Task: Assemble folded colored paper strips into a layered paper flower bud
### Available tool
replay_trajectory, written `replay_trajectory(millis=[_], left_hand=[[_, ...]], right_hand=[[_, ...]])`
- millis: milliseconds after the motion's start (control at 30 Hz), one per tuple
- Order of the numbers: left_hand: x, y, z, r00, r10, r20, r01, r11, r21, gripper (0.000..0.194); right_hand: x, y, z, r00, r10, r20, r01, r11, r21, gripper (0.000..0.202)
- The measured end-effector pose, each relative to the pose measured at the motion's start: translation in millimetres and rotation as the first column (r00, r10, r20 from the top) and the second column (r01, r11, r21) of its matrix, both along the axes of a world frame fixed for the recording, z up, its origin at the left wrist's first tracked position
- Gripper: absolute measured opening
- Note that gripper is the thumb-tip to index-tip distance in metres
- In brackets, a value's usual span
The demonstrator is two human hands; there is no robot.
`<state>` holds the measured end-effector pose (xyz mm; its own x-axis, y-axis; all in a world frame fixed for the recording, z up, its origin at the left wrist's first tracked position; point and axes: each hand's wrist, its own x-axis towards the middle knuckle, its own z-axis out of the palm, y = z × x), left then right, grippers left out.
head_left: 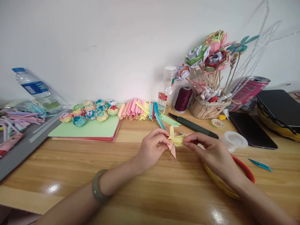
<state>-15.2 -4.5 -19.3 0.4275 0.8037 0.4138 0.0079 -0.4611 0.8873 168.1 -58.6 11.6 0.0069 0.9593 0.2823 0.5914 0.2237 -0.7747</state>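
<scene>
A wooden table [61,168], right hand [217,153], left hand [151,148], and a folded paper piece [172,140] between them.
The right thumb and forefinger grasp its yellow end, the left fingers its pink-and-yellow body; too hard a pull could tear the thin paper, too slack a left grip let the layers slip apart. Lettering on the water bottle [36,88], pink can [248,92] and clear bottle [162,100] is too small to read.

Head-worn cam — looks fwd & down, close over the glossy light-brown wooden tabletop [70,159], toward the white wall [98,62].
</scene>
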Motion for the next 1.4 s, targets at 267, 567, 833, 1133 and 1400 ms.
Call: replay_trajectory(millis=[267, 567, 833, 1133, 1400], left_hand=[[1.6, -4.8, 3.3, 1.0, -0.016, 0.0, 0.016, 0.999, 0.051, 0.01], [2.0, -3.9, 2.4, 0.998, -0.061, 0.034, 0.062, 0.998, -0.028, 0.007], [-1.2, 6.6, 10.4, 0.926, -0.165, 0.341, 0.34, 0.76, -0.554, 0.022], [2.7, 0.3, 13.9, 0.945, -0.19, 0.267, 0.308, 0.79, -0.531, 0.018], [7.8, -17.0, 15.5, 0.999, -0.047, 0.015, 0.049, 0.945, -0.324, 0.011]], right_hand=[[-5.0, -1.7, -5.9, 0.874, -0.024, 0.486, -0.191, 0.902, 0.387, 0.018], [-5.1, -2.9, -2.3, 0.834, -0.061, 0.548, -0.196, 0.897, 0.396, 0.007], [3.0, -4.7, 14.3, 0.989, -0.101, -0.111, 0.117, 0.982, 0.148, 0.015], [-9.3, -5.9, 10.8, 0.996, 0.082, -0.026, -0.081, 0.996, 0.035, 0.016], [-15.0, -8.5, -4.7, 0.993, -0.01, 0.114, -0.01, 0.984, 0.18, 0.016]])
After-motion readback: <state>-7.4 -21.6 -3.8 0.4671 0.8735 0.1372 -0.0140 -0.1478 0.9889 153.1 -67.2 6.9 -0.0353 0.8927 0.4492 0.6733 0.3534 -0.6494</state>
